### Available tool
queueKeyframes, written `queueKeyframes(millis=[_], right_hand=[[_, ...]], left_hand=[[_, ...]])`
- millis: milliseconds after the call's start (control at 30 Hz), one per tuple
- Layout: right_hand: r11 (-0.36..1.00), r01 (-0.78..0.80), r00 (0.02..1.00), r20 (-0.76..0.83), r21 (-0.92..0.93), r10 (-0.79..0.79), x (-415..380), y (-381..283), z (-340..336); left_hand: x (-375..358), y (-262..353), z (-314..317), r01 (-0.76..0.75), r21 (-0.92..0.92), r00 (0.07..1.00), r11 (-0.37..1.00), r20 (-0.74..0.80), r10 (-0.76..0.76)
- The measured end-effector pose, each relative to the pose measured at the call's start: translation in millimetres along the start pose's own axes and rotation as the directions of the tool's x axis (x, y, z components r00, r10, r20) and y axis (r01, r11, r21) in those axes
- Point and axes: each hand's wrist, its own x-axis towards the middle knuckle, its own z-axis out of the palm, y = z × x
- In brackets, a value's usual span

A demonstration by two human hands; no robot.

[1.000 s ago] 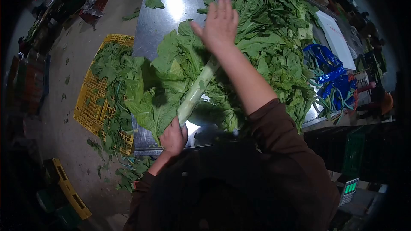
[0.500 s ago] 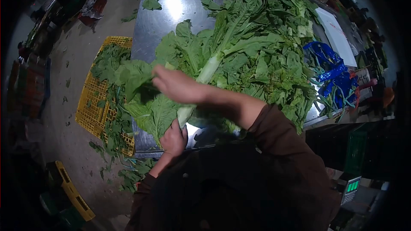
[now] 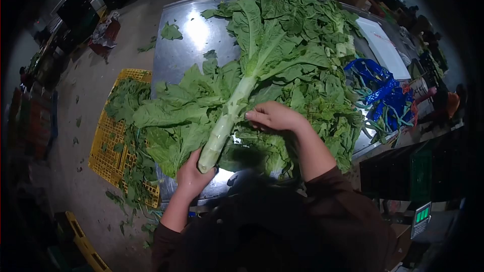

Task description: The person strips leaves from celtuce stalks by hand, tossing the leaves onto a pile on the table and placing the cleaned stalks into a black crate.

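A celtuce [image 3: 220,130] with a thick pale stem and a leafy green top lies slantwise, its cut end toward me. Around the lower end of the stem my left hand [image 3: 194,177] is closed. Beside the middle of the stem, on its right, is my right hand [image 3: 276,116], with curled fingers and the thumb pressed against them. Whether something small sits between those fingers is hidden. Loose lettuce leaves [image 3: 174,113] spread to the left of the stem, and a larger heap of leaves [image 3: 322,95] lies to its right.
The metal table [image 3: 174,60] carries the leaves. A yellow plastic crate or pallet [image 3: 108,143] with leaves on it stands at its left. Blue straps [image 3: 383,90] and a white board [image 3: 385,48] lie at the right. A scale display [image 3: 422,214] glows green at lower right.
My right hand has crossed from left of the stem to its right side, without the leaf it had. The stem now shows more fully, with my left hand still at its base.
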Motion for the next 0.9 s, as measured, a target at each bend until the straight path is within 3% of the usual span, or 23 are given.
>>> queueKeyframes(millis=[67,100,133,167,233,267,300,333,367,400,433,500,533,567,633,700,733,767,833,900], right_hand=[[0.997,-0.029,0.998,-0.055,-0.076,0.025,-1,18,9],[0.950,0.144,0.975,-0.203,0.276,-0.089,1,20,17],[0.756,0.348,0.915,-0.376,0.555,-0.146,6,27,20],[0.560,0.364,0.931,-0.293,0.744,-0.216,14,36,12],[0.004,0.431,0.849,-0.404,0.902,-0.341,18,25,8],[-0.204,0.424,0.839,-0.467,0.882,-0.279,11,2,0],[-0.204,0.435,0.834,-0.477,0.877,-0.276,15,5,-2],[-0.194,0.509,0.830,-0.538,0.839,-0.149,22,12,-2],[-0.177,0.576,0.809,-0.588,0.798,-0.021,22,9,-3],[-0.178,0.589,0.807,-0.582,0.788,0.095,19,6,-4],[-0.180,0.590,0.807,-0.584,0.787,0.091,17,-2,-2],[0.076,0.604,0.755,-0.600,0.793,0.265,15,-18,11],[0.058,0.582,0.758,-0.567,0.811,0.322,14,-30,17],[0.050,0.579,0.764,-0.563,0.814,0.316,13,-42,25],[0.112,0.681,0.695,-0.687,0.723,0.212,10,-67,36],[0.070,0.643,0.744,-0.644,0.762,0.179,-1,-91,40],[0.054,0.602,0.789,-0.604,0.797,0.111,-3,-98,43],[0.042,0.559,0.827,-0.561,0.828,0.041,-4,-103,45],[0.095,0.509,0.859,-0.511,0.856,0.004,2,-102,46],[0.305,0.448,0.894,-0.414,0.840,-0.173,6,-100,38]], left_hand=[[2,11,-5,0.013,-0.204,0.994,0.979,0.108,0.010],[2,23,-9,0.072,-0.327,0.980,0.942,0.201,-0.006],[2,21,-3,0.026,-0.351,0.979,0.936,0.200,0.048],[3,25,-1,-0.019,-0.375,0.975,0.927,0.198,0.100],[6,32,1,0.024,-0.377,0.956,0.926,0.279,0.089],[8,31,6,0.045,-0.478,0.934,0.877,0.332,0.133],[9,32,9,0.079,-0.569,0.907,0.819,0.382,0.178],[11,41,2,0.052,-0.417,0.919,0.908,0.376,0.120],[10,50,-8,0.047,-0.414,0.918,0.909,0.376,0.124],[10,58,-17,-0.049,-0.131,0.954,0.990,0.288,0.085],[9,61,-22,-0.107,0.171,0.980,0.979,0.187,0.074],[7,61,-22,-0.152,0.136,0.983,0.979,0.122,0.135],[5,60,-22,-0.196,0.102,0.980,0.975,0.059,0.190],[3,59,-21,-0.240,0.073,0.971,0.968,-0.007,0.241],[4,64,-15,-0.288,0.128,0.957,0.949,0.009,0.289],[4,58,-4,-0.230,0.024,0.973,0.973,0.002,0.230],[6,52,1,-0.207,0.038,0.970,0.978,-0.125,0.210],[9,41,5,-0.203,0.045,0.969,0.978,-0.136,0.207],[16,25,6,-0.037,-0.181,0.993,0.983,-0.115,0.016],[15,21,0,-0.081,-0.249,0.991,0.965,-0.121,0.052]])
